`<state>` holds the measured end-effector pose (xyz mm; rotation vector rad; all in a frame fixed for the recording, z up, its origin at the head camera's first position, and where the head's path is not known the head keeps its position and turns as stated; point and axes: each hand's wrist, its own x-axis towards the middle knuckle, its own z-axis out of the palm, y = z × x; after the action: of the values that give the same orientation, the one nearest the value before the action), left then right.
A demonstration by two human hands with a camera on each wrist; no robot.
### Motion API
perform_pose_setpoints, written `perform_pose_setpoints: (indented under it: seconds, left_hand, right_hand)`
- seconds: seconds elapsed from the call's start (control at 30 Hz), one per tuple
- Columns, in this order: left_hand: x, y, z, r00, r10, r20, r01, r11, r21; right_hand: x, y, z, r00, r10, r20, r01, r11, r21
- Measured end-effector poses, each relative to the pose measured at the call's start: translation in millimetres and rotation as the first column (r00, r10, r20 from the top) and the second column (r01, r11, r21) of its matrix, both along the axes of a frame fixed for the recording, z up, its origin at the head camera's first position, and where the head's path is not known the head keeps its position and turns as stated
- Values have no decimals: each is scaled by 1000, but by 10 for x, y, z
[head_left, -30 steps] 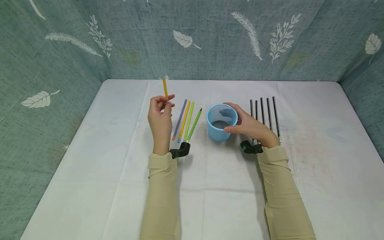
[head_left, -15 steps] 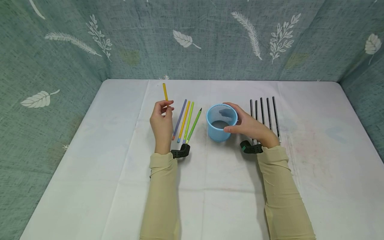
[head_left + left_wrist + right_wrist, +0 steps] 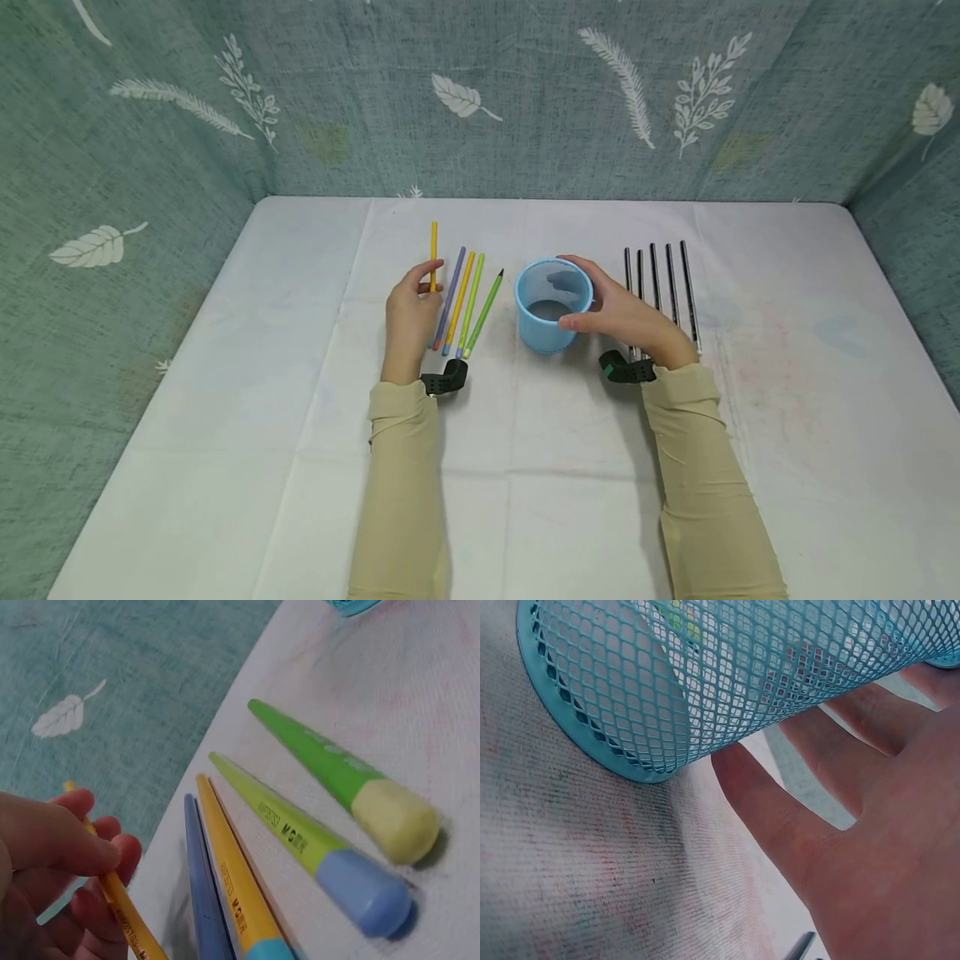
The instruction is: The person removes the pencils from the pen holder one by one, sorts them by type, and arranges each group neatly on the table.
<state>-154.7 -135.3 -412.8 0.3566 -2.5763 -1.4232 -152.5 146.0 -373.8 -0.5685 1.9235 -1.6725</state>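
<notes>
My left hand [image 3: 411, 317] pinches a yellow pencil [image 3: 433, 240] between thumb and fingers, just left of a row of coloured pencils. The row holds a purple pencil [image 3: 452, 292], a second yellow pencil [image 3: 461, 300], a light green pencil [image 3: 472, 302] and a darker green pencil [image 3: 486, 310] lying a little apart. Printed lettering shows on the held pencil in the left wrist view. My right hand [image 3: 626, 317] holds a light blue mesh pen cup [image 3: 543, 340] by its right side, thumb over the near rim. The cup stands upright with nothing visible inside.
Several thin black sticks [image 3: 672, 283] lie side by side right of the cup, their near ends partly hidden by the right wrist. A white cloth [image 3: 510, 500] covers the table. A green leaf-patterned curtain [image 3: 480, 150] borders its back and sides.
My left hand has come nearer and slightly right with the yellow pencil, which now stands straighter beside the purple one. The right hand and cup have stayed in place.
</notes>
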Motion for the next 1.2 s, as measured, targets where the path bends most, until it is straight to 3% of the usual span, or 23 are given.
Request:
perform_pose_setpoints:
  seconds: [0.2, 0.5, 0.67, 0.97, 1.2]
  left_hand:
    - [-19, -15, -43, 998, -27, 60, 30, 998, -52]
    - [20, -17, -101, 986, -133, 97, 146, 979, -143]
    - [25, -26, -114, 987, -133, 87, 148, 970, -194]
    - [50, -41, -128, 982, -153, 110, 176, 953, -246]
    - [19, -57, -146, 987, -149, 56, 158, 955, -250]
  right_hand:
    - [16, 12, -5, 1000, -11, 2, 11, 1000, 3]
    - [5, 25, -37, 1000, -15, 9, 15, 1000, -5]
    - [18, 37, -53, 999, -29, 15, 29, 1000, -6]
    - [11, 41, -145, 999, -51, -17, 52, 995, 85]
    - [-67, 47, -293, 997, -66, -41, 69, 996, 64]
